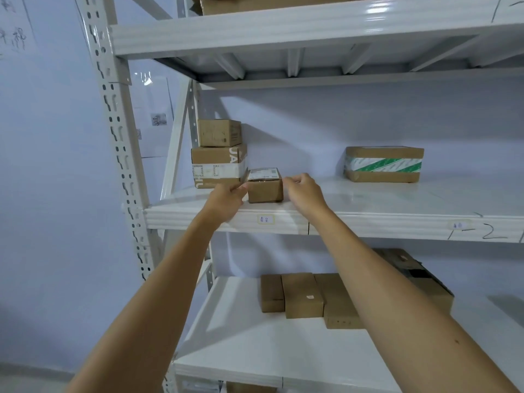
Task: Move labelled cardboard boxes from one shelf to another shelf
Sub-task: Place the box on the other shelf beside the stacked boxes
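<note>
A small cardboard box (265, 188) with a white label on top rests on the middle shelf (368, 219), near its front edge. My left hand (228, 195) presses curled fingers against the box's left side. My right hand (303, 191) touches the box's upper right edge with its fingertips. The box sits flat on the shelf between both hands. Just behind and to its left stands a stack of two boxes: a taped box (217, 167) below and a smaller box (219, 132) on top.
A box with green-striped tape (383, 164) lies at the back right of the middle shelf. The lower shelf (241, 350) holds several brown boxes (303, 295) and a dark box (419, 276). A slotted upright post (119, 143) stands at the left. Another shelf (283, 32) is overhead.
</note>
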Tool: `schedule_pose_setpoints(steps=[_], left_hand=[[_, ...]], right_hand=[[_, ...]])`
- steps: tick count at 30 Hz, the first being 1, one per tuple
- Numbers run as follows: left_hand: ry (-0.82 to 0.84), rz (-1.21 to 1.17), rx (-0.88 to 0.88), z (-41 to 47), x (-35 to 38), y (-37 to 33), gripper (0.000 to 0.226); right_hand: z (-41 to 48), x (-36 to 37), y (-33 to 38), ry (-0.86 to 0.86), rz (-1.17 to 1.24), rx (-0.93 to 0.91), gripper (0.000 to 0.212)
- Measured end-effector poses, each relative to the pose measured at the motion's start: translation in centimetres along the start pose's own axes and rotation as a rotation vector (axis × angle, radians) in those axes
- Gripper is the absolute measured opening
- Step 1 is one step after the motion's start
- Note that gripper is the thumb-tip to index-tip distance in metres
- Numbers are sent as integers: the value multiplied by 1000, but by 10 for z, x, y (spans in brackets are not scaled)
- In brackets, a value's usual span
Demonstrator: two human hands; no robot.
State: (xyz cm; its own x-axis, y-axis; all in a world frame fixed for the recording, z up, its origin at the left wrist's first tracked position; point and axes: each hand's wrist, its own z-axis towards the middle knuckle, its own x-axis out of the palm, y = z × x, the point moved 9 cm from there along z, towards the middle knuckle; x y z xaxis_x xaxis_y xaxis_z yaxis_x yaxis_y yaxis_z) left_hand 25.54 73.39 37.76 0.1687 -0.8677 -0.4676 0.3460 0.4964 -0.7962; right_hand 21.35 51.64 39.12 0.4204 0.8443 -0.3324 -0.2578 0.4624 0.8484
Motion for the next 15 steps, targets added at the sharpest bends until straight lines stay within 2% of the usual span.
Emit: schedule_pose_setpoints(steps=[7,11,15], left_hand=[[48,12,170,-51,-6,-15,40],[-121,25,212,-78,-19,-16,33],[-126,-37,252,-107,-2,-21,32]], right_hand=[[-19,-22,-10,6,160,14,27],[-37,-43,-18,-33,218,25,30],[-70,-69,-30,-103,323,30,26]])
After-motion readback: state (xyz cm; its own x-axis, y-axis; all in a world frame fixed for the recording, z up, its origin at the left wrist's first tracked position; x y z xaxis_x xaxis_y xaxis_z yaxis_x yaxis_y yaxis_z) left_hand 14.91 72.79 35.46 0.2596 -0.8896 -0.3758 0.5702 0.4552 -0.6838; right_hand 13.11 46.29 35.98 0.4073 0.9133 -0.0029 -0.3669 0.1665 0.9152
